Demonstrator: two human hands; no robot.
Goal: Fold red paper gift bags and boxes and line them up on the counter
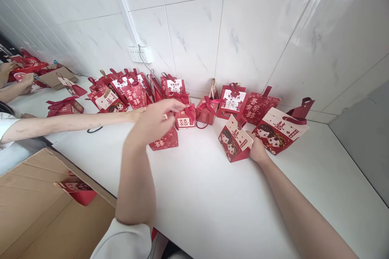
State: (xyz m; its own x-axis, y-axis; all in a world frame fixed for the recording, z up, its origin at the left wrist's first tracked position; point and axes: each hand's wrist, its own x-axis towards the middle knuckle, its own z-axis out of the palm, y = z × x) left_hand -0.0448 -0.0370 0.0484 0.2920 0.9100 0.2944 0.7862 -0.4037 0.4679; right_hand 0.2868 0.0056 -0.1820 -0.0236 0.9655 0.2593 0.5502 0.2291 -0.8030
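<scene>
My right hand [257,147] is closed on the side of a small red and cream gift box [233,142] with a cartoon couple printed on it, standing on the white table. My left hand [154,119] is slightly blurred, its fingers stretched out and the thumb apart, with nothing seen in it. Its fingertips are over a red ribbon-tied candy box [186,120]; whether they touch it I cannot tell. Below them is a red gift box [166,139], partly hidden by that hand. A larger cartoon-couple box [278,131] stands just right of my right hand.
A co-worker's arm [75,125] reaches in from the left, its hand hidden behind mine. Several red gift boxes [133,95] line the tiled wall. A cardboard carton [30,210] at lower left holds a red box [77,188]. Another person's hands [26,83] are at far left.
</scene>
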